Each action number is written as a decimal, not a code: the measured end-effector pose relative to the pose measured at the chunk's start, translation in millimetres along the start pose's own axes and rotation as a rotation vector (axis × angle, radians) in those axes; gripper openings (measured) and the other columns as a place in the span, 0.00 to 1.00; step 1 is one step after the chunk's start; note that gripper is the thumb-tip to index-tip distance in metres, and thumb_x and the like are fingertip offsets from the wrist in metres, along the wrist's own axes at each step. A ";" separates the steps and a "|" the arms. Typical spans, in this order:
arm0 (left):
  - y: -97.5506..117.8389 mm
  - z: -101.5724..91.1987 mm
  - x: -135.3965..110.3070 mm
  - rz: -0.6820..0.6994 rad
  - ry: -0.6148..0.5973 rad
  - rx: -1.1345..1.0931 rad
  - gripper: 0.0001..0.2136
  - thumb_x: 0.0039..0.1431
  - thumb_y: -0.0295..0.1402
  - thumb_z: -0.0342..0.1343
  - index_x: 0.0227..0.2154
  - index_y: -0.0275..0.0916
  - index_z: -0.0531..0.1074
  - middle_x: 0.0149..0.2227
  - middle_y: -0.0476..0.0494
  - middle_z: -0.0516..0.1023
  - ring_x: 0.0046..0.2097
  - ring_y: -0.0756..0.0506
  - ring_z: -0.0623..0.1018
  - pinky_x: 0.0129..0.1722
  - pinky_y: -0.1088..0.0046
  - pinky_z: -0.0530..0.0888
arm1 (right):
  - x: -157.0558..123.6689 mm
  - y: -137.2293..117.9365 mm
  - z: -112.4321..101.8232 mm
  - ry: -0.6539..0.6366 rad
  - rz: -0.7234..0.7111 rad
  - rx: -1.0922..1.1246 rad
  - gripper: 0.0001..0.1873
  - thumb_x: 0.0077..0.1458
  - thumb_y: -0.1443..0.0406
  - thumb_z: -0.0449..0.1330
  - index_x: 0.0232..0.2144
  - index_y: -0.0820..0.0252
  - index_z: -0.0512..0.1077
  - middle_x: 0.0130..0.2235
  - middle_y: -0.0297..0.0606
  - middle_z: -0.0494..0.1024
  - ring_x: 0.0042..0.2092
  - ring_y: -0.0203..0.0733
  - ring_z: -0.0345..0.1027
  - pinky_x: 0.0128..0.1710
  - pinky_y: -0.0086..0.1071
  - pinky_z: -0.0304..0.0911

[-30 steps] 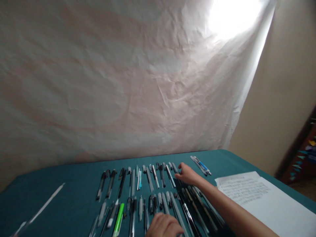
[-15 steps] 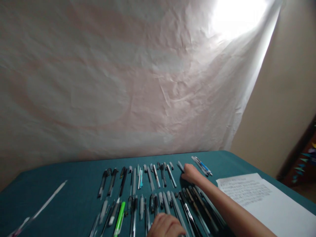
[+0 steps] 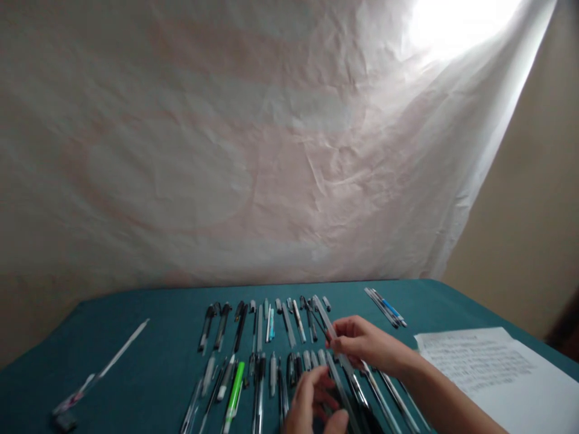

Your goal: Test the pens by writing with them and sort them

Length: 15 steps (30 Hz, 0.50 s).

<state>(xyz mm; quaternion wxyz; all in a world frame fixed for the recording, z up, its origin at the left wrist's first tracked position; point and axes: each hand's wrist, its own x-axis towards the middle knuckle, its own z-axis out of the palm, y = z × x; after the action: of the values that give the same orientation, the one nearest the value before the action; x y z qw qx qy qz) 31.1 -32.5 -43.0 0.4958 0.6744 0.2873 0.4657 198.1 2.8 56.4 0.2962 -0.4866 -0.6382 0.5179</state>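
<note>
My right hand (image 3: 362,343) pinches a translucent grey pen (image 3: 324,314), held tilted above the table. A thin dark stick (image 3: 317,322) beside the barrel also runs to these fingertips; whether it is a refill I cannot tell. Close in front, my left hand (image 3: 312,401) is open over the near row, its fingers apart and thumb out. Near it lie a long clear pen (image 3: 340,386) and several dark pens, partly hidden by both hands. A bright green pen (image 3: 235,392) rests left of my left hand. Behind, the far row includes a black pen (image 3: 240,327) and loose caps.
A teal cloth (image 3: 167,355) covers the table. Slim pens (image 3: 384,306) lie together at the back right, with written paper sheets (image 3: 488,361) at the right edge. A white strip-like item (image 3: 122,349) lies far left. A pale sheet (image 3: 253,181) hangs behind.
My right hand has come back from the far row toward the middle and now holds the grey pen up. My left hand's curled fingers have spread. The view has shifted slightly left.
</note>
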 end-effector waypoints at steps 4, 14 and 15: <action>24.1 -7.4 12.4 -0.250 0.077 -0.271 0.24 0.48 0.47 0.54 0.42 0.35 0.64 0.41 0.38 0.70 0.39 0.46 0.71 0.37 0.72 0.66 | -13.2 -9.5 21.8 -0.123 -0.003 0.194 0.07 0.44 0.64 0.57 0.23 0.63 0.66 0.18 0.25 0.61 0.16 0.24 0.49 0.15 0.20 0.48; 55.9 -25.2 25.1 -0.355 0.103 -0.499 0.11 0.48 0.39 0.58 0.27 0.34 0.69 0.24 0.49 0.70 0.28 0.51 0.69 0.33 0.74 0.65 | -11.0 -4.9 44.1 -0.198 0.010 0.198 0.08 0.44 0.64 0.56 0.22 0.65 0.69 0.18 0.25 0.62 0.16 0.22 0.48 0.14 0.19 0.46; 57.4 -25.9 25.7 -0.360 0.098 -0.490 0.11 0.48 0.39 0.57 0.26 0.34 0.69 0.24 0.49 0.70 0.27 0.51 0.69 0.33 0.74 0.65 | -11.1 -4.7 44.6 -0.200 0.014 0.195 0.07 0.43 0.64 0.56 0.22 0.65 0.69 0.18 0.25 0.63 0.15 0.22 0.48 0.14 0.19 0.46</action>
<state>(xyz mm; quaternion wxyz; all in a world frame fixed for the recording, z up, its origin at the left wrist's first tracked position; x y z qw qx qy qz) 13.6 -20.0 21.6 0.7037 0.4498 0.3048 0.4578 161.2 -24.1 49.4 0.2734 -0.4060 -0.6078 0.6253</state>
